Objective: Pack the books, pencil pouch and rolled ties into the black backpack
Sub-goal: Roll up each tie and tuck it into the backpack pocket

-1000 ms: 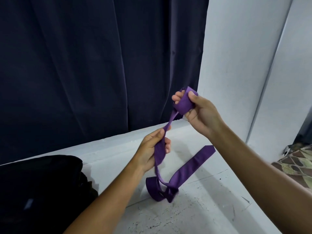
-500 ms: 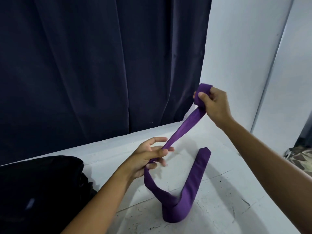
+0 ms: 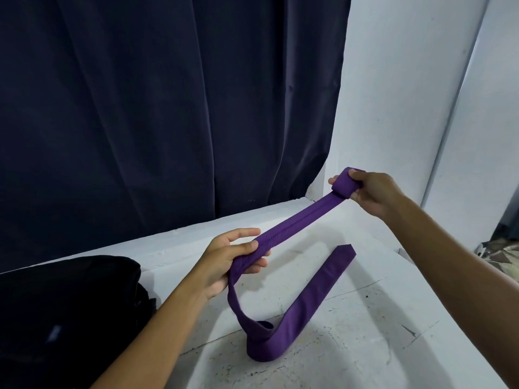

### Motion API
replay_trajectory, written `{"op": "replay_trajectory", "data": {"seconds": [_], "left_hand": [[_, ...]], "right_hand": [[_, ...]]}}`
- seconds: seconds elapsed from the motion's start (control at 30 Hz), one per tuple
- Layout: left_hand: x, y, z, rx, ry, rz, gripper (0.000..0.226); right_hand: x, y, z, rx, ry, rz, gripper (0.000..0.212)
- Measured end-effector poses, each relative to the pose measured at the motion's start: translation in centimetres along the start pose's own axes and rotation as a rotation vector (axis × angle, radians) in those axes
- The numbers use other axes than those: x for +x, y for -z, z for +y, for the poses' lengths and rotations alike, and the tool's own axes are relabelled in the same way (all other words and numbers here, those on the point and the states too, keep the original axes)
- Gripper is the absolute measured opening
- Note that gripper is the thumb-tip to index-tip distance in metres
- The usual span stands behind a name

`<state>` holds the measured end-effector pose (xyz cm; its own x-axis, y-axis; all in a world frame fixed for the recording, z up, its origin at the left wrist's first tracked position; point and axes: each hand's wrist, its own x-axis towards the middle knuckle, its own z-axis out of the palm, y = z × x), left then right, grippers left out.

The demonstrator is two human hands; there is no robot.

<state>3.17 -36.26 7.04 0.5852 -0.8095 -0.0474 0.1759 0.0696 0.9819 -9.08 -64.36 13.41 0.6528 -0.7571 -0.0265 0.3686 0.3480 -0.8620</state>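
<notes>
A purple tie (image 3: 297, 226) stretches taut between my two hands above the white table. My right hand (image 3: 370, 193) grips its narrow end, rolled into a small coil, at the upper right. My left hand (image 3: 230, 258) pinches the strip lower down, thumb on top and fingers beneath. Below my left hand the tie hangs in a loop, folds on the table and runs back up to its wide pointed end. The black backpack (image 3: 64, 313) lies at the lower left, partly out of frame. Books and the pencil pouch are not in view.
The scuffed white table (image 3: 351, 349) extends under the tie. A dark blue curtain (image 3: 168, 108) hangs behind it, with a white wall (image 3: 393, 94) to its right. A patterned cloth (image 3: 502, 252) shows at the right edge.
My right hand moved right and away from my left hand, pulling the tie straight. The bunched tie on the table spread out into a long loop with its wide end laid flat.
</notes>
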Motion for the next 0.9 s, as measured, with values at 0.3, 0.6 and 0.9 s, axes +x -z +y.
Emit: {"op": "replay_trajectory", "data": {"seconds": [0.3,0.6,0.9], "left_hand": [[0.6,-1.7,1.7,-0.076,-0.095,-0.042,0.026],[3.4,2.0,6.9,0.329,-0.136,-0.085,0.052],[4.8,3.4,3.2,0.199,-0.306,-0.218,0.046]], "right_hand": [[0.1,-0.2,3.5,-1.320,0.407,-0.282,0.043],[-5.2,-2.1,2.9,-1.062,-0.478,-1.089,0.034],[-5.5,-2.7,-0.4,-0.336,-0.297,-1.041,0.034]]}}
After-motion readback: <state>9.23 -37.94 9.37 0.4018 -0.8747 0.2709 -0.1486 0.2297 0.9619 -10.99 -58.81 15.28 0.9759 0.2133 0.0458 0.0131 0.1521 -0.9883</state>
